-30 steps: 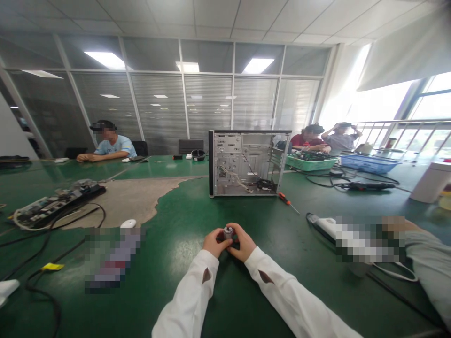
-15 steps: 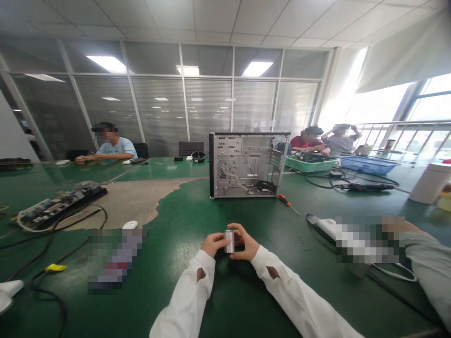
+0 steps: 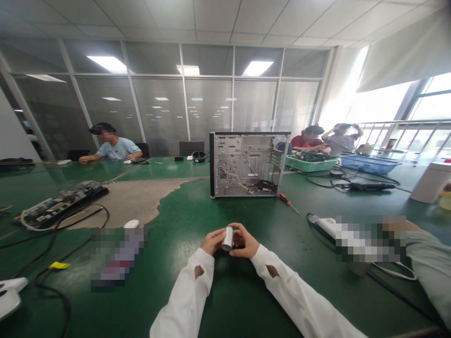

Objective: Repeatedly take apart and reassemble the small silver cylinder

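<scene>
A small silver metal cylinder (image 3: 228, 238) is between my hands above the green table, its upper end leaning to the right. My left hand (image 3: 212, 241) is closed on its left side. My right hand (image 3: 247, 242) curls around the other side, with the index finger near the top end and the thumb near the lower end. Beyond my hands an open computer case (image 3: 246, 164) stands upright, its side panel off and loose cables inside. An orange-handled screwdriver (image 3: 286, 200) lies by its right front corner.
At the left are a circuit assembly (image 3: 59, 204) with black cables and a white mouse (image 3: 131, 224). A green basket (image 3: 310, 164) and a blue basket (image 3: 368, 164) stand at the back right. A co-worker's sleeve (image 3: 426, 263) reaches in near a white power strip. Other people sit farther back.
The silver cylinder has tipped from nearly upright to leaning, its lower end moving left. Both hands stay in about the same place.
</scene>
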A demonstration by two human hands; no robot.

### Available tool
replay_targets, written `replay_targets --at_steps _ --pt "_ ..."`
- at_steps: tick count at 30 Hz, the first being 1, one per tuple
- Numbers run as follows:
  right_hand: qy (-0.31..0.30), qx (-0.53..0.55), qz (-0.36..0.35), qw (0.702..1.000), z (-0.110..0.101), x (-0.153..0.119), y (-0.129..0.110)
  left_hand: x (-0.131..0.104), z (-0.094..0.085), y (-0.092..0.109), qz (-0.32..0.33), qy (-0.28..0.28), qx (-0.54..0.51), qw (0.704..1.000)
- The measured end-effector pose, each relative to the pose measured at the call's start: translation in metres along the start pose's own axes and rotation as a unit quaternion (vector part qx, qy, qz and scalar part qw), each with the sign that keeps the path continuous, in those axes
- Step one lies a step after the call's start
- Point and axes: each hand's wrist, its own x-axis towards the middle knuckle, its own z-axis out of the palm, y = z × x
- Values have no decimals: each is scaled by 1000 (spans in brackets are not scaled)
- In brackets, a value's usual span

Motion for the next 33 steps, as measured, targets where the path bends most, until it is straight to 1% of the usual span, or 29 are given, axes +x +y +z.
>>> replay_targets --at_steps 5,10,12,13,15,18,20,23,26,30,33 --pt "10 -1 -3 1000 4 -1 -3 0 2 -2 6 -3 -25 1000" --pt "30 2 -1 1000 5 -1 -8 -1 4 -2 0 -29 -42 999" --pt "45 -8 -2 999 6 -2 -9 0 5 -3 -3 -26 -43 999" --pt "51 -15 -3 999 7 -2 -9 0 6 -4 -2 -15 -39 999" --pt "58 -26 -2 998 8 -2 -7 2 6 -7 6 24 -21 999" --pt "61 -32 11 998 7 -2 -2 1 5 -9 21 89 32 995" --pt "63 -37 26 997 6 -1 2 -1 3 -8 24 108 79 991" --pt "79 -55 39 995 5 -1 7 -6 -1 -4 26 121 130 984" --pt "97 -80 41 991 5 -2 8 -9 -2 -3 32 118 155 980" --pt "116 -121 31 985 8 -5 1 -8 4 -9 64 98 192 974" --pt "129 -163 20 978 10 -7 -5 -9 10 -12 100 102 222 965"
